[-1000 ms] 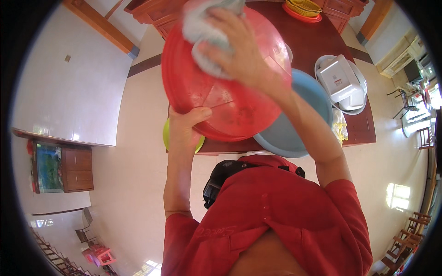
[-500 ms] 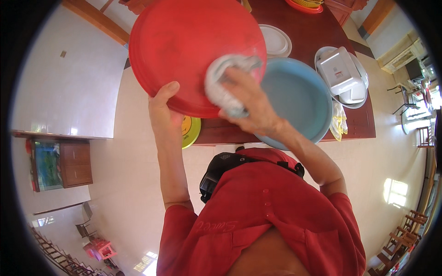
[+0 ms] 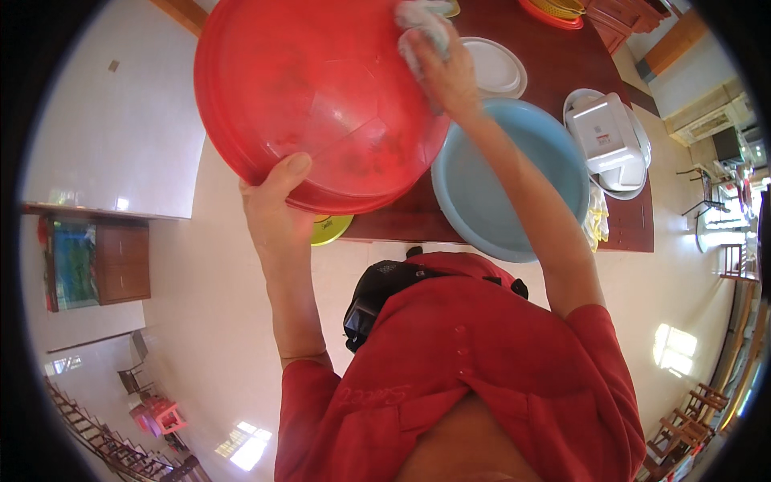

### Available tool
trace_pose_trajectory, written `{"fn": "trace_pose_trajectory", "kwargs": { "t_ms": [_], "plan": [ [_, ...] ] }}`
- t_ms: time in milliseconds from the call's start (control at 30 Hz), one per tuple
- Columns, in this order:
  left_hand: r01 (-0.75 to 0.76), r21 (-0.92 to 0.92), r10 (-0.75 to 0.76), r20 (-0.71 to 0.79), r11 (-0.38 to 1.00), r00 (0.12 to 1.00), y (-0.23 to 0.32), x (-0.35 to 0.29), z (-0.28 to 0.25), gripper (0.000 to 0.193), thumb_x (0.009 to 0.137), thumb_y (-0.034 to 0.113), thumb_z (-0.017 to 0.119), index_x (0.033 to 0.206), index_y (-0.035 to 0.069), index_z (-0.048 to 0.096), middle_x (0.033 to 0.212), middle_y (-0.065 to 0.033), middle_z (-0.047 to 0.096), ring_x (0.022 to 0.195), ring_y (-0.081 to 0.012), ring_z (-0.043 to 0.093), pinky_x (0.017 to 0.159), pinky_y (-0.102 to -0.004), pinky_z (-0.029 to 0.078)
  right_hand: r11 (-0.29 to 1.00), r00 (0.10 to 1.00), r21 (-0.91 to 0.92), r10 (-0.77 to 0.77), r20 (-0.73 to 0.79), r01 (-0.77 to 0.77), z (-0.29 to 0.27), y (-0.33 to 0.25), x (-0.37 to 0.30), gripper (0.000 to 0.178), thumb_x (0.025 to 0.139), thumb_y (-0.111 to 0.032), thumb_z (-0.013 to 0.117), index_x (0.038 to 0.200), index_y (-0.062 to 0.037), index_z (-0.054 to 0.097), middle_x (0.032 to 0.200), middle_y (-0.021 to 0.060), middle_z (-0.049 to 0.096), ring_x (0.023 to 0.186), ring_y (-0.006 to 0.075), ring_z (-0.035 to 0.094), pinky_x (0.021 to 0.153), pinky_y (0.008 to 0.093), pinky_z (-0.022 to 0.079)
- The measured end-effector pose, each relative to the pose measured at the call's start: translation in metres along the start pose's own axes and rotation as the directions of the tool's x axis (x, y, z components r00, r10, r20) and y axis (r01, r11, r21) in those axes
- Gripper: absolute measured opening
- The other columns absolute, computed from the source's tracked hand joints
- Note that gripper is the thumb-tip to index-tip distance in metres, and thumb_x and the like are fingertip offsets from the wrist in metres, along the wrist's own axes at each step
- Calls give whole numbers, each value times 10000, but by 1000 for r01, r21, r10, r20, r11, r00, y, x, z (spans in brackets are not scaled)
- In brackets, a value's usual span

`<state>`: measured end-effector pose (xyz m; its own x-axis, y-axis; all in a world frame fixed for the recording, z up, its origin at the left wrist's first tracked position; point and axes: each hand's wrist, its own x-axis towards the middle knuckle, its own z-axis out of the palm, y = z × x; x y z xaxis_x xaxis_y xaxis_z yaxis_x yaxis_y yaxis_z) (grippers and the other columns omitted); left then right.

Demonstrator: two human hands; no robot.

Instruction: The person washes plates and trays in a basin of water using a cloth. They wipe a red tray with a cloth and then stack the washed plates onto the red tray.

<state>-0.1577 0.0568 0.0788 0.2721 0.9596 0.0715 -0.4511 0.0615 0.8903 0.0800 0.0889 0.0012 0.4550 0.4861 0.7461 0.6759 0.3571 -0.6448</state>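
Note:
A large round red plastic basin (image 3: 321,104) is held up and tilted over the table, its wet outer bottom facing me. My left hand (image 3: 277,193) grips its near rim, thumb on top and the other fingers hidden beneath. At the basin's far right side, my right hand (image 3: 446,72) is closed on a whitish cloth (image 3: 422,32) pressed against the outer wall. Below my right forearm a big light-blue basin (image 3: 514,193) stands on the table. Part of a yellow-green round item (image 3: 329,230) shows under the red basin.
On the dark red table (image 3: 562,56) lie a white oval plate (image 3: 494,68), stacked white containers (image 3: 602,132) and a yellow-and-white cloth (image 3: 596,217). Yellow and red baskets (image 3: 554,10) sit at its far edge. A fish tank (image 3: 76,265) stands at the left, wooden chairs (image 3: 687,422) at lower right.
My right hand has slid the cloth away from me, from the basin's lower right to its far right side. The red basin has shifted left and tilted, showing more of its side.

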Motion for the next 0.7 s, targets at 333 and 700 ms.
{"fn": "trace_pose_trajectory", "kwargs": {
  "t_ms": [333, 700],
  "plan": [
    [-151, 94, 159, -79, 984, 984, 0, 28, -15, 552, 700, -55, 608, 1221, 26, 445, 1129, -105, 538, 1044, -255, 533, 903, -383, 463, 694, 838, 485, 514, 183, -532, 36, -56, -76, 412, 887, -163, 562, 1231, 6, 409, 955, 52, 553, 812, 109, 523, 685, 237, 448],
    [-143, 278, 101, 159, 950, 982, -17, 46, -1, 305, 765, 120, 716, 1010, -23, 605, 885, -59, 635, 759, -123, 578, 684, -243, 460, 562, 849, 652, 452, 272, -509, 34, -113, -34, 355, 908, -260, 523, 1179, -37, 469, 927, 0, 527, 838, 71, 471, 734, 223, 407]
  ]
}}
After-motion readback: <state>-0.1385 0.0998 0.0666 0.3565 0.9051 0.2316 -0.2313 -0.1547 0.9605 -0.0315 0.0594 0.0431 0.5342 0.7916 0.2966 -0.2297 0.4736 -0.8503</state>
